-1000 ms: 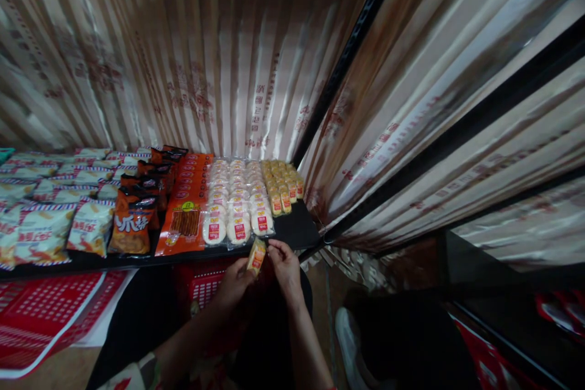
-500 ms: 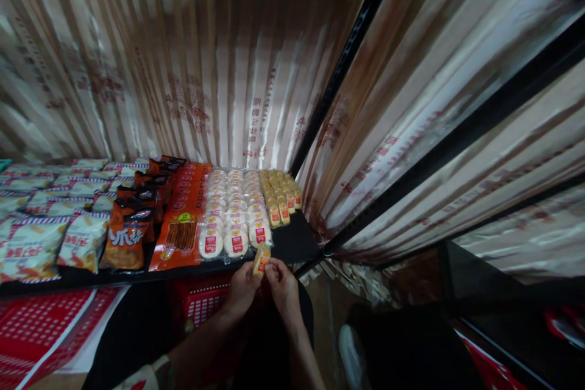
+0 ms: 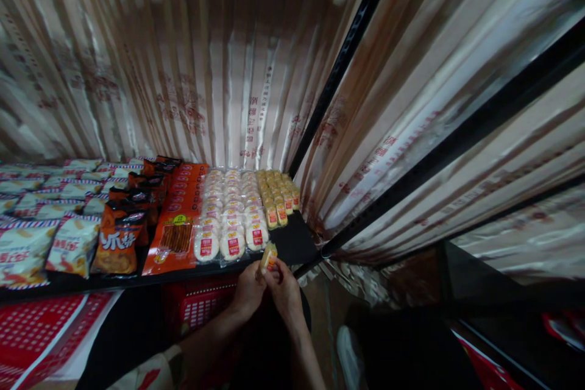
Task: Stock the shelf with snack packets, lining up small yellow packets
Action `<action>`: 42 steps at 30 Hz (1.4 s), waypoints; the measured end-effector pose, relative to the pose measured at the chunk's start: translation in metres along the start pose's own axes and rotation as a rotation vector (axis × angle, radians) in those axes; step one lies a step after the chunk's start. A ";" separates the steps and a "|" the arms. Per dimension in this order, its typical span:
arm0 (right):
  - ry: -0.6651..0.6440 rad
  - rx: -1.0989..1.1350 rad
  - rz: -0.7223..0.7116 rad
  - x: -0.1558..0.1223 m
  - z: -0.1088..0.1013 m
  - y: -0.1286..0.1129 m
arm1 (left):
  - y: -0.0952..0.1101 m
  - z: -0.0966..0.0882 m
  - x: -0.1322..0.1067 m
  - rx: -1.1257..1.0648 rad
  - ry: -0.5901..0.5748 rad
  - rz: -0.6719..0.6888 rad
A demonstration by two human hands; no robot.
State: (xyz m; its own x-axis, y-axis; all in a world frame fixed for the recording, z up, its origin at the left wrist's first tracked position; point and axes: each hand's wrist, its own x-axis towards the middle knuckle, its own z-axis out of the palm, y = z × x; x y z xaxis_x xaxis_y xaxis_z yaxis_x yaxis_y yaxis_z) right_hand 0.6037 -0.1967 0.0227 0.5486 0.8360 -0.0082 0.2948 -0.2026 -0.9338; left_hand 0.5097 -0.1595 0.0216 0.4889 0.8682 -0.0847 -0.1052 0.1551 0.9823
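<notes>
A small yellow wrapped snack with an orange-red label is held up between both hands, just in front of the shelf's edge. My left hand closes on its left side, and my right hand pinches its lower right. Similar yellow wrapped snacks stand in short rows at the right end of the black shelf. Beside them lie rows of round white wrapped snacks with red labels. An orange packet of brown sticks is at the front of its row, further left.
Orange and black snack bags and white snack bags fill the shelf's left part. Red baskets stand below. A black post and slanting bar frame the right, with pleated printed cloth behind.
Both hands have moved slightly right with the yellow snack, which is now turned more edge-on. The view has shifted a little, so the shelf goods appear further left.
</notes>
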 end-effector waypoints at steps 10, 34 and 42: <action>0.050 -0.025 0.014 0.014 -0.005 0.025 | -0.008 0.009 0.009 0.201 -0.070 -0.014; 0.372 -0.213 -0.031 0.084 -0.033 0.043 | 0.022 0.040 0.057 1.039 -0.193 0.189; 0.373 -0.202 -0.113 0.119 -0.035 0.039 | 0.033 0.045 0.083 1.204 -0.251 0.187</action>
State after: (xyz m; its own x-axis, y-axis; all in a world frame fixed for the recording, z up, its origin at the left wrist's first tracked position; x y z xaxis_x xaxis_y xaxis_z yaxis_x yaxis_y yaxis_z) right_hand 0.7082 -0.1226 -0.0024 0.7380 0.6251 0.2542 0.4958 -0.2467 -0.8326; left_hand 0.5859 -0.1032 0.0550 0.7177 0.6959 -0.0234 0.6050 -0.6066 0.5158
